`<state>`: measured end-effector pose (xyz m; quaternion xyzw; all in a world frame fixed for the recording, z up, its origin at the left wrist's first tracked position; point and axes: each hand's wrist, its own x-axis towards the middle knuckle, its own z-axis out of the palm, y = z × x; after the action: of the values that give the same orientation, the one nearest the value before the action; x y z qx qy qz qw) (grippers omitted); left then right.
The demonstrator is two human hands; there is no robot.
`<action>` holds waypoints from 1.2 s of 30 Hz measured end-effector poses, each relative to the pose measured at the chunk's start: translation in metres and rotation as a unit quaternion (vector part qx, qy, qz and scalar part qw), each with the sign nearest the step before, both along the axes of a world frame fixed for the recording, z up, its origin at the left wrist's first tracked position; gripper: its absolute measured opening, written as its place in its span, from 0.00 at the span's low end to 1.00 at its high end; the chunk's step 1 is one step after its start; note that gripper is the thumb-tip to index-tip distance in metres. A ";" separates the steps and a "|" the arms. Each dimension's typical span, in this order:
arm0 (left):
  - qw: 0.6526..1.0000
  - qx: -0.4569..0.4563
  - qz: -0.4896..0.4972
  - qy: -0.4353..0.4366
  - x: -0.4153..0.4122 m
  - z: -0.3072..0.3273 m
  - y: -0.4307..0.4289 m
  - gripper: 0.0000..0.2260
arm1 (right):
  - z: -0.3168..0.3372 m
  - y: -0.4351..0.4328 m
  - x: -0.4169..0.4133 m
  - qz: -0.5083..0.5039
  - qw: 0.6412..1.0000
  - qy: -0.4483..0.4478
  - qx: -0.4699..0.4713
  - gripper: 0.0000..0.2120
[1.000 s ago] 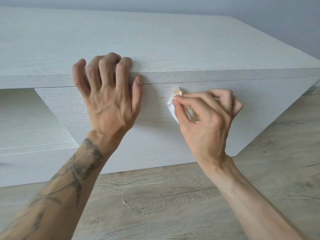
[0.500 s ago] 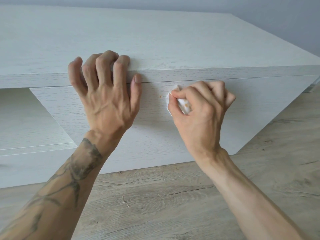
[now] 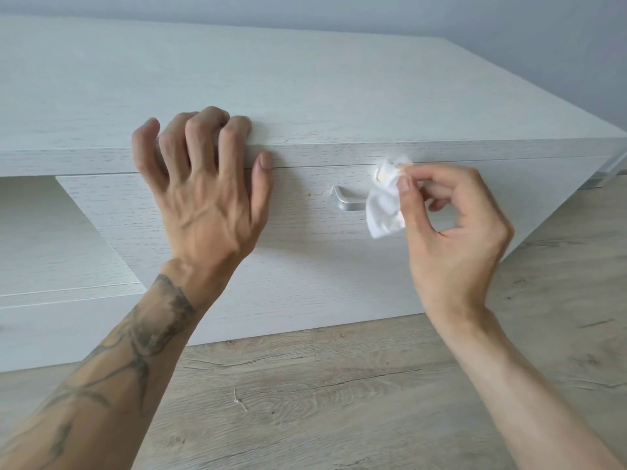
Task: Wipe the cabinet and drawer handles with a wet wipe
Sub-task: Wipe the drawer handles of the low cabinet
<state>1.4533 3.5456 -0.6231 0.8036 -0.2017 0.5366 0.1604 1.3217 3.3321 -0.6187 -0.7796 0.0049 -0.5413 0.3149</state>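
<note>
Right hand (image 3: 454, 232), formerly closed over the handle with the wipe bunched under it, now stands drawn back to the right and slightly opened; left end of handle (image 3: 346, 198) uncovered as a result. Left hand (image 3: 203, 184) unchanged in station. Item 1, wet wipe (image 3: 385, 206): white, crumpled, pinched between right thumb and forefinger, the remaining fingers loosely curled behind; it hangs in front of the handle's middle, touching or just clear of it, which cannot be told. Long axis roughly vertical; soiled yellowish end uppermost near the drawer's top seam, clean end hanging down. Judged to be held by its edge so that a fresh face can be turned to the metal. Item 2, handle: silver bar on drawer front (image 3: 305, 266), long axis horizontal, running left to right; visible end bends back into the drawer face, right part hidden behind wipe and fingers. Item 3, left hand: fingers hooked over the front edge of cabinet top (image 3: 305, 79), thumb pressed to the lip below; judged a brace, steadying body and drawer against the rubbing. Item 4, small brown speck (image 3: 308, 195) on drawer front, left of handle, not yet removed. Item 5, wood-grain floor (image 3: 339, 385) beneath.
</note>
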 end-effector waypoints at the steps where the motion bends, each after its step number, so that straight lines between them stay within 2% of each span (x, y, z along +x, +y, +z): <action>1: 1.000 -0.001 0.000 0.000 0.000 0.000 0.000 0.17 | 0.003 0.006 0.003 0.005 1.000 -0.006 0.017 0.02; 3: 1.000 -0.002 0.001 0.000 0.000 0.000 0.000 0.17 | 0.006 0.011 0.007 0.012 1.000 -0.002 0.012 0.03; 6: 1.000 -0.003 0.001 0.000 -0.001 0.000 -0.001 0.17 | 0.004 0.008 0.005 0.027 0.998 0.035 -0.047 0.04; 9: 1.000 -0.002 0.001 0.000 -0.001 0.000 -0.001 0.17 | -0.004 0.004 0.004 0.005 0.995 0.060 -0.084 0.05; 11: 1.000 -0.002 0.001 -0.001 -0.001 0.001 -0.001 0.17 | -0.009 0.005 0.006 -0.012 0.994 0.054 -0.098 0.07; 15: 1.000 -0.003 0.003 0.000 0.000 0.001 -0.001 0.18 | -0.011 0.018 0.010 -0.047 0.990 0.019 -0.133 0.03; 21: 1.000 -0.004 0.006 -0.004 0.000 0.001 -0.001 0.18 | -0.005 0.041 0.023 -0.106 0.990 0.017 -0.094 0.05; 24: 1.000 -0.004 0.003 0.000 -0.001 0.000 -0.001 0.18 | -0.010 0.036 0.017 -0.114 0.989 0.000 -0.092 0.07; 29: 1.000 -0.004 0.009 -0.006 0.000 0.000 -0.001 0.18 | -0.002 0.044 0.026 -0.129 0.986 0.034 -0.099 0.06; 34: 1.000 -0.006 0.008 -0.004 -0.002 -0.001 -0.001 0.18 | -0.012 0.028 0.013 -0.114 0.987 -0.016 -0.114 0.07; 36: 1.000 -0.006 0.009 -0.005 -0.002 0.000 -0.001 0.18 | -0.012 0.027 0.014 -0.110 0.987 -0.009 -0.117 0.06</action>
<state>1.4515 3.5442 -0.6231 0.8017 -0.1925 0.5431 0.1591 1.3353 3.3594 -0.6302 -0.8010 0.0242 -0.5763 0.1602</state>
